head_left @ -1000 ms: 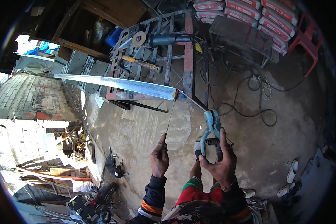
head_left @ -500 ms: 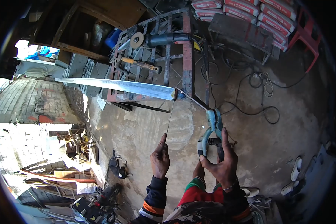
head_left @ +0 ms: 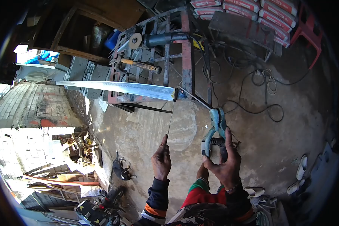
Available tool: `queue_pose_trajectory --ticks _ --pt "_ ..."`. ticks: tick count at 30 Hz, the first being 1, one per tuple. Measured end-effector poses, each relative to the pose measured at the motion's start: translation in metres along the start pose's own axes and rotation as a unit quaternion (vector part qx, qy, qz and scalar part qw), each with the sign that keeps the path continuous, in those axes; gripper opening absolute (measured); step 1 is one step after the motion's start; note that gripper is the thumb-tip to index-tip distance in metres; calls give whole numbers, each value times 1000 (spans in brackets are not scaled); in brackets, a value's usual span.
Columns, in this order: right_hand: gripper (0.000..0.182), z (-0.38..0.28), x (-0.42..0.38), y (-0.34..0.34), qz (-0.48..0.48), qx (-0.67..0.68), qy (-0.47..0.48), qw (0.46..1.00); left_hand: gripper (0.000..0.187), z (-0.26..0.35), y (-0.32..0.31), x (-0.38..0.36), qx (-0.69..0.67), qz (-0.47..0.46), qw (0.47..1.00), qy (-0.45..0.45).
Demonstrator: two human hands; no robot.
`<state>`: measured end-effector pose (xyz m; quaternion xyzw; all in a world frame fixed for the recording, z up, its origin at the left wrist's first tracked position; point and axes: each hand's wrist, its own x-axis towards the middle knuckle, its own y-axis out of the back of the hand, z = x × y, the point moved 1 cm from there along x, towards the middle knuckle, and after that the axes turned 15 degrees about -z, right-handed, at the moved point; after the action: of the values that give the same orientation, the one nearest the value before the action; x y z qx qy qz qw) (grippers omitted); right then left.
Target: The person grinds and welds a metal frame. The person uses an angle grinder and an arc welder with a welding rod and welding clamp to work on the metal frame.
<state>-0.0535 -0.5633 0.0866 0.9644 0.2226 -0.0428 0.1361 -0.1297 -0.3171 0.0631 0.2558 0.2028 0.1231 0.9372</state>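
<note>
right hand (head_left: 224, 165) gripping electrode holder (head_left: 216, 130), left hand (head_left: 161, 160) pinching rod (head_left: 170, 120)

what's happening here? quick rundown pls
A person is welding in a yard workshop. The right hand grips a blue electrode holder, its rod reaching to the end of a long shiny metal bar on a steel frame. The left hand pinches a thin rod rising toward that joint. No arc is visible.
</note>
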Motion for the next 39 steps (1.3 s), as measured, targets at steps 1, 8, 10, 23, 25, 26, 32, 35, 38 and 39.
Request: queue_pose_trajectory --ticks 1,8,10,23,25,26,32,35,38,39 --pt "104 -1 1 1 1 -3 0 1000 47 1 0 0 -2 -4 1000 8" --pt "104 8 1 -4 7 38 -5 999 46 6 2 1 11 -3 1000 -1" --pt "104 12 1 -7 10 71 1 997 45 8 3 1 65 4 998 -3" --pt "100 14 3 -3 28 74 33 996 43 12 5 0 122 20 992 -27" --pt "104 14 4 -2 10 54 49 997 42 18 6 -1 118 4 993 13" --pt "104 14 3 -1 10 55 48 997 42 18 6 -1 119 4 993 13" --pt "105 13 4 0 12 56 57 997 42 10 6 1 150 19 988 -36" --pt "105 18 1 -3 24 59 53 997 43 14 7 0 161 8 987 6" --pt "105 17 2 -5 43 104 68 991 44 11 6 0 135 14 991 -19" --pt "105 16 2 -3 28 91 56 994 44 12 7 -1 133 7 991 8"
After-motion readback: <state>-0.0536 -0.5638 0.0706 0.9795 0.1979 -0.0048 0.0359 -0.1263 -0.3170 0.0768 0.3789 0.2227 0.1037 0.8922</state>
